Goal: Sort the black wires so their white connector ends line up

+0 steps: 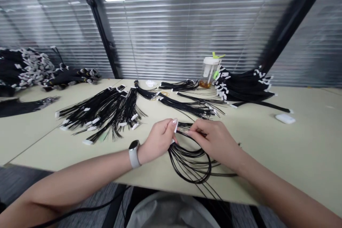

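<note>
My left hand (161,137) is closed on a white connector (176,125) at the end of a bundle of thin black wires. From there the black wires (191,176) loop down and to the right over the table's front edge. Opposite it, my right hand (211,137) pinches a thin wire close to the connector, its thumb and index finger together. The exact wire tip between those fingertips is too small to make out. A second white connector piece (172,142) shows just below my left fingers.
Black wire bundles with white connectors (107,108) fan out at left centre, with further bundles (184,105) behind my hands. A thick cable pile (243,83) and a lidded cup (210,71) stand back right. A white case (285,118) lies right. More cables (29,67) heap far left.
</note>
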### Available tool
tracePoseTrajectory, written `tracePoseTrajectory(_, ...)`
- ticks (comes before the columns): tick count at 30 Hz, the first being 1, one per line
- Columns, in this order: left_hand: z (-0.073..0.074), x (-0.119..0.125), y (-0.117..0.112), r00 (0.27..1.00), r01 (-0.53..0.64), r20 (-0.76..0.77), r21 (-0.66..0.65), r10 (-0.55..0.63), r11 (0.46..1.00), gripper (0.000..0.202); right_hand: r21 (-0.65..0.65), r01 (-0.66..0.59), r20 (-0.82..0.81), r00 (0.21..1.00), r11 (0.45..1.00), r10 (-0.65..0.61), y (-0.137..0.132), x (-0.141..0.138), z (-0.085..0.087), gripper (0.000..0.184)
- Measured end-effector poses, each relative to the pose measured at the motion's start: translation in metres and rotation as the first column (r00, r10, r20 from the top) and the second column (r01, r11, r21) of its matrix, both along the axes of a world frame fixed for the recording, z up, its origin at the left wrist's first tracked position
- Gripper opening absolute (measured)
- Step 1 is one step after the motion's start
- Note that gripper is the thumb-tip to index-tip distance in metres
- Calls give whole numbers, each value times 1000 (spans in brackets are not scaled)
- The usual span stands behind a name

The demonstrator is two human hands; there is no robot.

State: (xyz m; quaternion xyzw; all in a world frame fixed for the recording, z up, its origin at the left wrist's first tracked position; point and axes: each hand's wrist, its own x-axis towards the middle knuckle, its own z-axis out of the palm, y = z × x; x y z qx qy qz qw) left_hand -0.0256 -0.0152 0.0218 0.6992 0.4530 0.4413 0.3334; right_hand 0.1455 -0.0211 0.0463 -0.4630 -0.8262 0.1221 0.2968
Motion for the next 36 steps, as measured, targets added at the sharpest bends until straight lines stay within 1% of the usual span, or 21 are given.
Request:
tracePoseTrajectory(6,-2,-1,-3,997,41,-66,0,-41,999,48,-69,11,-37,999,998,-13,-1,-3,-3,25)
tracePoseTrajectory(12,-2,-1,-2,995,53,-82,27,-51,998,47,-77,22,-53,998,997,-26,-1,-3,-4,28)
tracePoseTrajectory(18,-2,-1,-2,995,56,-86,14,-55,998,45,-17,0,40,999,1000,0,0,-2,-4,29)
tracePoseTrajectory(24,0,-1,-3,995,55,-87,21,-53,998,44,-5,-24,63,998,1000,24,-1,0,-5,28)
tracePoseTrajectory(30,1,0,-3,993,72,-95,4,-71,997,44,-24,8,92,996,1000,-6,-2,-1,-2,29)
tracePoseTrajectory(36,-1,-1,-2,993,75,-86,-4,-75,997,45,19,21,129,991,1000,-24,-2,-1,1,30)
